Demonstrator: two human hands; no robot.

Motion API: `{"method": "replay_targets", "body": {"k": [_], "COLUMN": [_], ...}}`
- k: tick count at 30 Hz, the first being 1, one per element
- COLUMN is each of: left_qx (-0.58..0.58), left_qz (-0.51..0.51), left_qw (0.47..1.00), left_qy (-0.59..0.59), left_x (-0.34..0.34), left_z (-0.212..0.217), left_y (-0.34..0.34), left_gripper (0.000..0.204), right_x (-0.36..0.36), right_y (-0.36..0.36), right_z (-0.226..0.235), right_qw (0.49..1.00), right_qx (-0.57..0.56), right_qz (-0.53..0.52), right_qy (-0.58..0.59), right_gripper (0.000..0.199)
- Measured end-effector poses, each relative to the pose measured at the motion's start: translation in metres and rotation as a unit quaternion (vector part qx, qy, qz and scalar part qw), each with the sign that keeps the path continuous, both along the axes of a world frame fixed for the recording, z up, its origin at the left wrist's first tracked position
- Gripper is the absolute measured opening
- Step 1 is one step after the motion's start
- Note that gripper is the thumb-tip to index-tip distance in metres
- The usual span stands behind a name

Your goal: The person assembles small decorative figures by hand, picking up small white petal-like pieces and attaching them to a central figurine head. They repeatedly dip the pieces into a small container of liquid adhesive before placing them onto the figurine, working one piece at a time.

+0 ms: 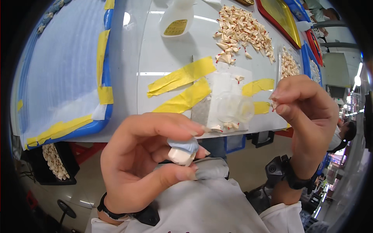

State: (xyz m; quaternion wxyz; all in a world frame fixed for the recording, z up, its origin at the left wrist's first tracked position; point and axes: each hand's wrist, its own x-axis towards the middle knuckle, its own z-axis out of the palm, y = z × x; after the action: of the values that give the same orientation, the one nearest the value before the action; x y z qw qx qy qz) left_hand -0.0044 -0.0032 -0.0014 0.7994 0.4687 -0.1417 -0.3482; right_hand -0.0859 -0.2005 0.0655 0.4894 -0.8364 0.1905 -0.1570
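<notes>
Left hand (126, 163) low, left of centre, palm side facing right; index finger (163, 124) arched over, thumb (159, 180) underneath, closed grip. Left wrist (119, 202) near lower edge. Right hand (314, 110) higher, far right; index and thumb tips pinched, other fingers mostly hidden. Right forearm (281, 194) bare, rising steeply from lower edge. Hands well apart.

Two hands show: one left hand (126, 153) and one right hand (309, 103), each holding one item, a blue-and-cream piece (182, 151) and a tiny cream piece (274, 104) respectively. One bottle (176, 19) stands on the table. Four strips of yellow tape (182, 77) flank the white sheet (222, 83), two per side. The glare-blurred clear cups (234, 108) number perhaps two.
</notes>
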Motion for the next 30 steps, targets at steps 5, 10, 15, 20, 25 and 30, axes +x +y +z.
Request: {"method": "replay_targets", "body": {"k": [5,10,15,20,25,30], "left_qx": [-0.020,-0.014,-0.025,0.005,-0.021,-0.001], "left_qz": [-0.018,-0.049,-0.098,-0.101,-0.065,-0.094], "left_qw": [0.997,0.994,0.962,0.972,0.989,0.961], "left_qy": [-0.073,-0.102,-0.255,-0.211,-0.134,-0.261], "left_x": [0.006,0.009,0.020,0.015,0.002,0.006], "left_z": [-0.008,-0.003,-0.012,-0.003,0.005,0.002], "left_y": [0.000,0.002,0.002,0.001,-0.005,-0.006], "left_gripper": [0.039,0.035,0.033,0.034,0.033,0.033], "right_x": [0.017,0.023,0.027,0.022,-0.012,-0.017], "right_y": [0.001,0.008,0.018,0.029,0.023,0.047], "right_z": [0.003,0.012,0.009,0.014,0.010,-0.007], "right_qw": [0.981,0.933,0.952,0.960,0.991,0.996], "right_qx": [-0.158,-0.316,-0.268,-0.263,-0.090,0.026], "right_qz": [0.101,0.139,0.103,0.044,0.101,0.074], "right_qy": [0.050,0.098,0.105,0.089,-0.005,-0.052], "right_gripper": [0.019,0.021,0.021,0.017,0.018,0.027]}}
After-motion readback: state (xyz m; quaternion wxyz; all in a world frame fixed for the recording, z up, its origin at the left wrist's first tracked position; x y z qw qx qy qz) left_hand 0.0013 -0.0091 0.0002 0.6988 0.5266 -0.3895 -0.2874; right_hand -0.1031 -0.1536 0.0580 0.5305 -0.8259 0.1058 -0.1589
